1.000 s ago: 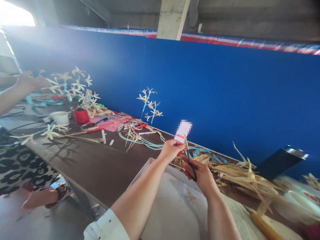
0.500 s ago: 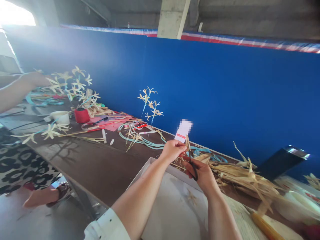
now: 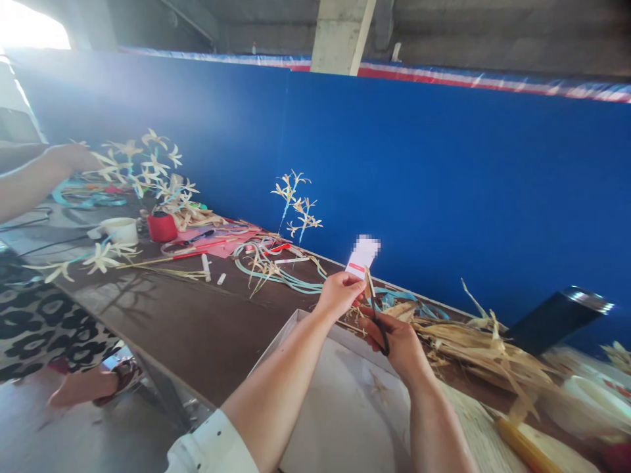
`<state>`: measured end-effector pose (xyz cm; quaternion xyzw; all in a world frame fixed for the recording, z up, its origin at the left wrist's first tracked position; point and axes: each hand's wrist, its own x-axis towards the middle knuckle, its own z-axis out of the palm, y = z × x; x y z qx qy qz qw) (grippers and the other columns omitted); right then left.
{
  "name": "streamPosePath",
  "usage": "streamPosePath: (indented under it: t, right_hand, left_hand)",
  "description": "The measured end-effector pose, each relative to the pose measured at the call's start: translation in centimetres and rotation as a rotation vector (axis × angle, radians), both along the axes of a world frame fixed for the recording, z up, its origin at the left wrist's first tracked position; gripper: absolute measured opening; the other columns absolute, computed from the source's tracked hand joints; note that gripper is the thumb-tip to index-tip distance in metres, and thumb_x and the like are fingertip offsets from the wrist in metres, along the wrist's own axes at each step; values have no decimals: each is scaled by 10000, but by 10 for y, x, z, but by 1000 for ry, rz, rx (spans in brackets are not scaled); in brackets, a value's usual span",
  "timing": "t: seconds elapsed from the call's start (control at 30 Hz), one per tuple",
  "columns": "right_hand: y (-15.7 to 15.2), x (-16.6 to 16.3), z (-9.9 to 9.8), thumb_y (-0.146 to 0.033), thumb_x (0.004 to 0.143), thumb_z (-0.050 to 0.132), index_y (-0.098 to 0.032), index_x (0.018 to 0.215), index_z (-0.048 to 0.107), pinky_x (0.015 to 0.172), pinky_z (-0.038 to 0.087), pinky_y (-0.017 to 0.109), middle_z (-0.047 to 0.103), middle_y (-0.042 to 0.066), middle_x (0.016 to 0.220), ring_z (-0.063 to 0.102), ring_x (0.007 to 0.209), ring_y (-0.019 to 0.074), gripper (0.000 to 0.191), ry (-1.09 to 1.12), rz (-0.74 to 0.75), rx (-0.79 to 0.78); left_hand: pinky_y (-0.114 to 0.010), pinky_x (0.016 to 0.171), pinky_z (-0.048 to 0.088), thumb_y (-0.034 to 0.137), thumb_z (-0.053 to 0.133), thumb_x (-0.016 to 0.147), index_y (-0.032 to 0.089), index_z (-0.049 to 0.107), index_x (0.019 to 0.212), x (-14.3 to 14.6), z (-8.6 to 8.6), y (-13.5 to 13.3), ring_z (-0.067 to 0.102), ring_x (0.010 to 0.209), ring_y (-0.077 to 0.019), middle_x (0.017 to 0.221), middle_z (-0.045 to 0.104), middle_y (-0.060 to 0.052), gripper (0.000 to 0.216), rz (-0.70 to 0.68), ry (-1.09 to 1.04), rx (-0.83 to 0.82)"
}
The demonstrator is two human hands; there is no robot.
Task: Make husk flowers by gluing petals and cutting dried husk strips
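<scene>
My left hand (image 3: 341, 294) pinches a small strip of dried husk (image 3: 367, 284) over the far edge of a shallow pale box. Dark-handled scissors (image 3: 385, 340) are in my right hand (image 3: 401, 348), their blades pointing up beside the strip and close to my left fingertips. Whether the blades touch the strip is hard to make out. Just behind my left fingers shows a white panel with a red band (image 3: 355, 268), partly blurred out. Inside the box (image 3: 315, 420), below my wrists, lies a star-shaped husk piece (image 3: 379, 387).
Dried husks (image 3: 478, 348) and a dark cylinder (image 3: 557, 320) are at right, near a yellow handle (image 3: 522, 447). Husk flowers (image 3: 297, 203) stand by the blue partition (image 3: 444, 171). At left are a red spool (image 3: 162, 227), a white cup (image 3: 121, 231) and another person's hand (image 3: 76, 157).
My hands stay almost in place, with the scissors and strip shifting very slightly. The other person's hand at the left has barely moved.
</scene>
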<state>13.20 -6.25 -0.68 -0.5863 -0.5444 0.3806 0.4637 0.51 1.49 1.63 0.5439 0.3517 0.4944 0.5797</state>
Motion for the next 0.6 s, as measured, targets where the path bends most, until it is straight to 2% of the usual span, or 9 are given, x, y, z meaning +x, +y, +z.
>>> streamPosePath:
  t: [0.2, 0.6]
  right_hand:
    - [-1, -4, 4, -465, 614, 684, -131, 1085, 637, 452, 360, 247, 553, 0, 506, 458, 449, 118, 579, -12, -28, -6]
    - [-1, -1, 2, -479, 622, 671, -150, 1051, 653, 440, 350, 235, 541, -15, 494, 436, 439, 104, 541, -17, -14, 18]
  left_hand:
    - [-206, 513, 472, 251, 583, 721, 131, 592, 741, 1, -5, 2, 544, 522, -87, 622, 608, -18, 122, -36, 23, 34]
    - [-205, 516, 480, 242, 583, 726, 117, 595, 737, 0, 0, -2, 548, 532, -86, 627, 601, -25, 126, -53, 38, 29]
